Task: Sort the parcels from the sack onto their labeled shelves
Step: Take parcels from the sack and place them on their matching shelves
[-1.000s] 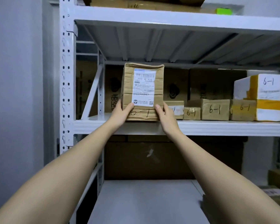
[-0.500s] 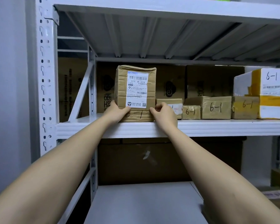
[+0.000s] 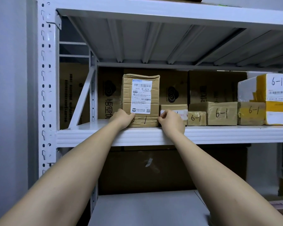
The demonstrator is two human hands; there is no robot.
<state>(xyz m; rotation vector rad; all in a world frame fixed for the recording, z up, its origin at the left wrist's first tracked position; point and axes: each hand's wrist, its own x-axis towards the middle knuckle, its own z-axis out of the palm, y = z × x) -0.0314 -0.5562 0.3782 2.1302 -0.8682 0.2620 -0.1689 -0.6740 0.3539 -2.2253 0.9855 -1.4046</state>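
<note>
Hands hold the tall box (image 3: 140, 100), which stands upright on the shelf (image 3: 153, 136), long side up and down. Left hand (image 3: 123, 118) grips its low corner at 9 o'clock, and right hand (image 3: 170, 120) pinches the other low corner at 3 o'clock, fingers curled on the cardboard. Both hands look equally near. A small box (image 3: 174, 109) sits just beside it at 3 o'clock, so I think letting go is next.

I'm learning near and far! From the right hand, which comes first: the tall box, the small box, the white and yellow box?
1. Tall box: right hand touches its lower right corner.
2. Small box: further right on the shelf.
3. White and yellow box: far right end.
</note>
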